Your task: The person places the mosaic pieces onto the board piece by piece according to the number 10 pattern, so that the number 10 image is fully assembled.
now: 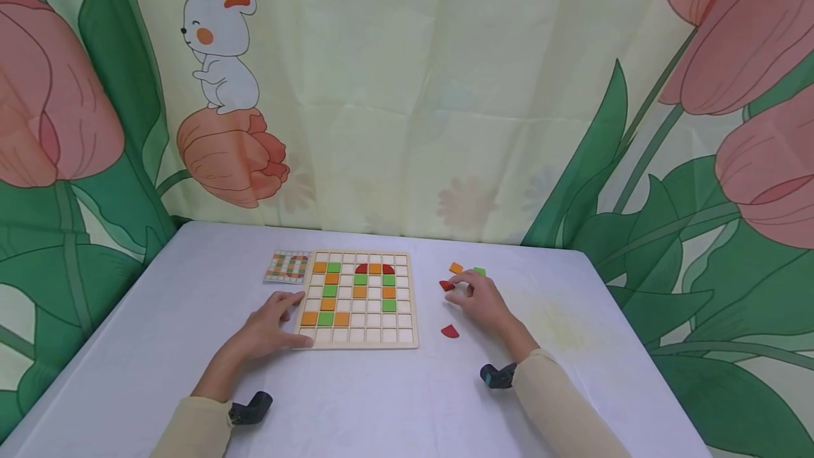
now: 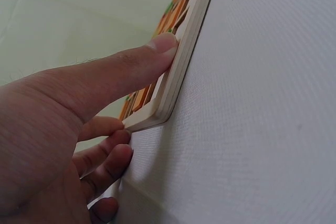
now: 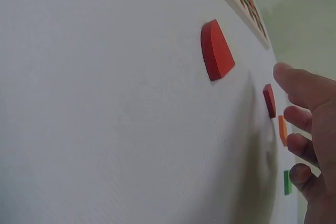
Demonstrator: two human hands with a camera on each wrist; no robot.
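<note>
A wooden grid board (image 1: 379,342) lies flat, with orange, green and red pieces set in several squares. My left hand (image 1: 266,327) rests at the board's left side. Its thumb (image 2: 142,64) presses the frame near the front corner, and the index fingertip touches the edge; the other fingers are loosely bent beside it. My right hand (image 1: 485,300) hovers right of the board, thumb and fingers apart, nearest to a red quarter-round piece (image 1: 446,285). Whether it touches that piece cannot be told. Closer to me lies another red quarter-round piece (image 1: 450,331).
A small pattern card (image 1: 287,267) touches the board's upper left. Beyond my right hand lie an orange square (image 1: 456,268) and a green piece (image 1: 480,271). White cloth covers the table (image 1: 369,401), and a printed curtain (image 1: 394,126) hangs behind its back edge.
</note>
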